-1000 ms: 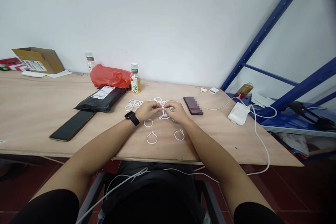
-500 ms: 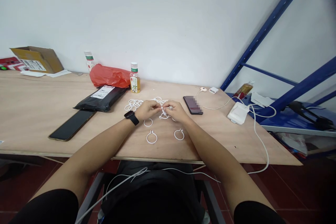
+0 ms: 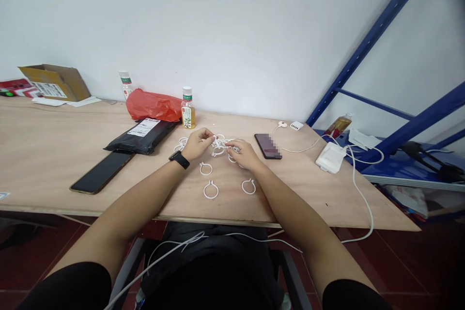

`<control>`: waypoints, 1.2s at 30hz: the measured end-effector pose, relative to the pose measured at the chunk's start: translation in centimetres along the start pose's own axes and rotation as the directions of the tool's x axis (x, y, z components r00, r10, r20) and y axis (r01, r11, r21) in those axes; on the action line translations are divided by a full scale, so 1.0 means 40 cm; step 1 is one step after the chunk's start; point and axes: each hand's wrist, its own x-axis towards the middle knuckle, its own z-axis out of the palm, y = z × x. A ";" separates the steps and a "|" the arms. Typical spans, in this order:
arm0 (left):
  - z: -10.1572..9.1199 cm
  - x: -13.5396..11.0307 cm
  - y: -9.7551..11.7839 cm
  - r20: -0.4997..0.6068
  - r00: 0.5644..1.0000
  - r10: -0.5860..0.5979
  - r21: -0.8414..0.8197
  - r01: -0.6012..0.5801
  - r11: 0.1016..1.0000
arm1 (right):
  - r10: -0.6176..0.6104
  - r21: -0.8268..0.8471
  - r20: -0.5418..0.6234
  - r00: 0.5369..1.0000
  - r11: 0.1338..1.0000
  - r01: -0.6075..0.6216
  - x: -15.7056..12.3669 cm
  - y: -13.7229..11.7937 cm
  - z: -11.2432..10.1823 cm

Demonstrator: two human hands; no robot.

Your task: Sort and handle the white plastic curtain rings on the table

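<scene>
Far left on my plywood table sits an open cardboard box against the wall, loose papers just beside it. Nearer me, a black phone lies face up, and behind it a black mailer bag with a white label. Behind the bag, a clear bottle stands upright and a red plastic bag is crumpled beside it; a small yellow bottle stands upright touching the red bag's right end. My left hand, smartwatch on the wrist, is clenched at the fingertips, pinching a white ring just above the table, at the near edge of the heap of rings that spreads behind and between both hands. My right hand is just right of that ring, palm down, fingers bent onto the heap; it touches rings there, but the rings are too small and tangled to see, so I cannot tell if it actually grips one. Three loose rings lie flat nearer me, apart from each other: one under my left wrist, one closer to the edge, one beside my right forearm. Right of my right hand, a second phone lies flat, then a small white charger near the back edge, a white power brick at the table's right corner, its white cable trailing off the table. Blue shelving rack far right.
</scene>
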 end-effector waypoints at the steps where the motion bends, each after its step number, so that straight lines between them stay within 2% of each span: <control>1: 0.002 0.002 -0.007 0.002 1.000 -0.027 -0.040 0.027 0.999 | -0.009 -0.006 0.018 1.000 1.000 0.009 0.000 0.001 -0.001; 6: 0.021 0.004 -0.023 0.068 0.996 -0.050 -0.184 0.062 0.981 | -0.049 -0.015 0.092 0.995 0.999 0.051 0.001 -0.007 0.006; 9: 0.026 0.001 -0.024 0.095 0.994 -0.047 -0.200 0.065 0.978 | -0.017 -0.032 0.092 0.996 0.999 0.020 -0.001 -0.010 0.012; 13: 0.024 -0.004 -0.024 0.116 0.993 -0.037 -0.159 0.055 0.986 | 0.086 -0.021 0.014 0.996 0.996 -0.085 -0.004 -0.014 0.010; 18: 0.021 -0.012 -0.020 0.165 0.986 -0.031 -0.059 0.041 0.997 | 0.236 0.080 -0.101 0.966 0.970 -0.229 -0.005 -0.014 0.009; 25: 0.018 -0.013 -0.018 0.162 0.987 -0.011 0.013 0.009 1.000 | 0.317 0.166 -0.130 0.939 0.941 -0.295 -0.003 0.000 0.014; 27: 0.011 -0.010 -0.015 0.111 0.994 0.007 0.095 -0.018 0.995 | 0.327 0.169 -0.134 0.935 0.938 -0.303 -0.003 0.001 0.014; 30: -0.009 -0.003 -0.011 0.014 0.999 0.039 0.334 -0.041 0.941 | 0.330 0.166 -0.133 0.935 0.937 -0.307 -0.003 -0.001 0.014; 33: -0.037 0.008 -0.013 -0.031 0.997 0.077 0.612 -0.041 0.790 | 0.322 0.144 -0.125 0.938 0.942 -0.304 -0.003 -0.002 0.013; 36: -0.065 0.019 -0.024 -0.072 0.996 0.052 0.760 0.021 0.649 | 0.312 0.132 -0.123 0.942 0.946 -0.296 -0.004 -0.002 0.013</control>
